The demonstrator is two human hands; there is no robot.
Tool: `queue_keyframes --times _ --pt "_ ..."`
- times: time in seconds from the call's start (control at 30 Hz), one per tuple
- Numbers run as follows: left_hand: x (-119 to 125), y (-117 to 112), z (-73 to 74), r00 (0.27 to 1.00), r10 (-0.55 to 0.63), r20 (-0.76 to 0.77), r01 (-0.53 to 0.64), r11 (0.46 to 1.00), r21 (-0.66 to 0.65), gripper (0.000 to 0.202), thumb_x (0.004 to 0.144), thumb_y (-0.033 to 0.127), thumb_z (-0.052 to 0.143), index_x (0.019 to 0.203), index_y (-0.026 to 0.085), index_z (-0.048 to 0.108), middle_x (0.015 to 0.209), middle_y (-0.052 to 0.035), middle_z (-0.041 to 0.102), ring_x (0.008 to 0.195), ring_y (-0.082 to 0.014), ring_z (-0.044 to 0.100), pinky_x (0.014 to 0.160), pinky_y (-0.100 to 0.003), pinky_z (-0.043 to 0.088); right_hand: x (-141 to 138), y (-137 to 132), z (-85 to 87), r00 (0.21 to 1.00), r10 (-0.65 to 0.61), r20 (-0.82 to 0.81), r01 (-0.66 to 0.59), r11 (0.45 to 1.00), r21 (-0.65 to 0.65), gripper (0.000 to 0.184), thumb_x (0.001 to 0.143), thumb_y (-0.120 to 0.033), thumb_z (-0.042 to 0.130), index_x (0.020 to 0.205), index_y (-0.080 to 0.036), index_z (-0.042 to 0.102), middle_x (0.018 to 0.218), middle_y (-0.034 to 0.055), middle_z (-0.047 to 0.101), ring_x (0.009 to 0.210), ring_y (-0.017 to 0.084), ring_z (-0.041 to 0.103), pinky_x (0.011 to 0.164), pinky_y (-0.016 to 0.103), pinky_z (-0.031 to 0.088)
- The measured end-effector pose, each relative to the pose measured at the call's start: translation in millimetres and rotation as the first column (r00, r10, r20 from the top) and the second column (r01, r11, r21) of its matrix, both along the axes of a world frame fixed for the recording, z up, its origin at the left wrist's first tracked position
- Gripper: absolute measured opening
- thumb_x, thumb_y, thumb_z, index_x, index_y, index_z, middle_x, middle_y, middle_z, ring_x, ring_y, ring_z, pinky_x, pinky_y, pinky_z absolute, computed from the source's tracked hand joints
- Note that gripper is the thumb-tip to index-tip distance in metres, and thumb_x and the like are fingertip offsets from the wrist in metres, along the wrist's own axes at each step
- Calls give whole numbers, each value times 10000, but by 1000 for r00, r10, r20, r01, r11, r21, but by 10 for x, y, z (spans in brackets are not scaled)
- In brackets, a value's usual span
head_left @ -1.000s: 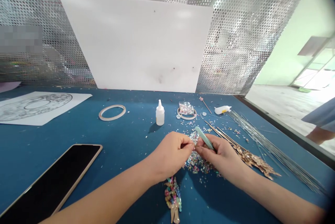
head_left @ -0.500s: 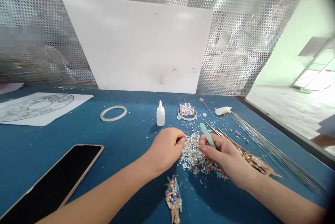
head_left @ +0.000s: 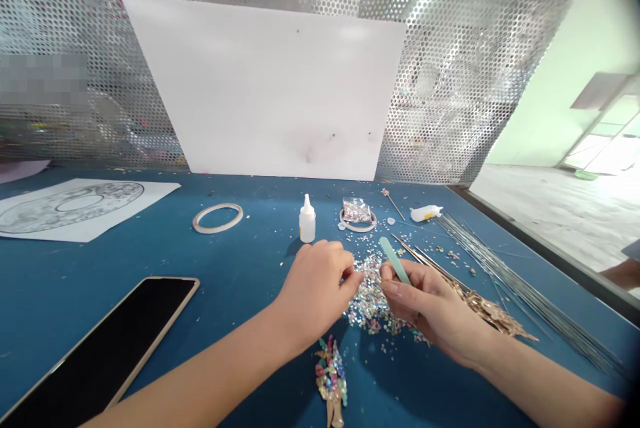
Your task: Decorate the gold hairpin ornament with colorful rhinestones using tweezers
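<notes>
My left hand (head_left: pixel 320 288) hovers at the left edge of a pile of small shiny rhinestones (head_left: pixel 373 298). Its fingers are curled, with thumb and forefinger close together; whatever lies between them is too small or hidden to make out. In my right hand (head_left: pixel 425 298), closed over the pile's right side, is a flat mint-green stick (head_left: pixel 394 259) with a rounded end pointing up and away. Its lower end is hidden by the fingers. Nearer to me lies a gem-covered ornament (head_left: pixel 331 375) with a gold-coloured base. A white squeeze bottle (head_left: pixel 307 220) stands upright beyond my left hand.
A phone (head_left: pixel 107 348) lies at left, near a printed drawing (head_left: pixel 155 193) and a ring (head_left: pixel 200 227). A bag of gems (head_left: pixel 357 210) rests on another ring. Right: a glue bottle (head_left: pixel 425 213), gold leaf-like pieces (head_left: pixel 493 311) and long wires (head_left: pixel 520 281). A white board (head_left: pixel 270 88) stands behind.
My left hand has shifted slightly right over the rhinestones, and its thumb and forefinger reach further forward. My right hand keeps the green stick almost still.
</notes>
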State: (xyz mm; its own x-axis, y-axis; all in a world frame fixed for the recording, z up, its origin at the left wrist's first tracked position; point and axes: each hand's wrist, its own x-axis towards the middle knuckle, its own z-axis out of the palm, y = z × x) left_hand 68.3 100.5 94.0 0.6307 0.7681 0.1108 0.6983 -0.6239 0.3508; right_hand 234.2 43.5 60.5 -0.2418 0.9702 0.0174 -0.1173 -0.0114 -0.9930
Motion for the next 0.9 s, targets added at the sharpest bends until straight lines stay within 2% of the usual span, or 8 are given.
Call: queue_keyframes --times 0.07,0.13,0.2,0.4,0.53,0.67,0.8,0.9 --pt "5 -39 20 999 11 37 -10 1000 -17 248 818 270 434 597 161 462 668 20 434 671 -115 417 636 -293 344 -6 -6 1 1000 -13 15 13 1000 10 232 814 -351 564 678 -205 445 537 -82 259 469 106 177 443 239 166" --pt "14 -65 38 995 8 95 -3 999 -52 132 782 155 399 706 172 505 751 7 463 703 -120 413 643 -297 323 -11 -10 1 999 -33 43 32 999 23 214 823 -326 558 685 -204 449 543 -80 266 471 107 181 441 237 165" --pt "18 -82 58 987 2 161 14 995 -101 186 741 101 379 777 194 535 814 2 492 740 -123 426 658 -295 315 -17 -11 -2 995 -55 77 52 998 42 193 827 -300 555 694 -204 454 542 -82 271 474 107 187 439 237 160" --pt "-7 -118 104 961 5 278 71 962 -264 174 770 295 462 774 209 614 741 15 533 713 -117 458 637 -265 326 -31 4 -7 978 -107 178 87 989 115 136 846 -257 526 732 -202 479 516 -95 237 470 107 183 435 236 151" --pt "-16 -109 91 944 -32 328 148 930 -336 204 787 282 453 689 203 614 642 43 468 636 -77 421 589 -226 312 -39 -1 -1 965 -134 225 105 985 139 123 851 -227 508 739 -199 469 520 -97 248 467 103 196 433 232 160" --pt "-10 -105 85 938 23 346 135 894 -426 229 797 311 444 705 188 613 606 53 422 563 -58 351 517 -214 277 -42 -16 1 955 -152 254 118 983 144 122 852 -215 498 736 -196 462 520 -98 249 459 98 194 425 229 160" --pt "-6 -93 61 939 77 335 112 853 -510 223 805 305 441 723 166 596 496 79 299 460 -48 233 432 -206 202 -38 -11 -2 948 -161 276 124 981 146 139 848 -211 489 716 -194 452 522 -95 262 456 96 208 425 228 170" --pt "-12 -38 15 933 122 339 72 858 -509 199 809 298 476 706 147 554 509 78 360 450 -48 306 445 -194 262 -39 -7 1 943 -167 288 127 980 151 127 844 -209 487 724 -194 449 529 -93 267 462 96 211 429 227 178"
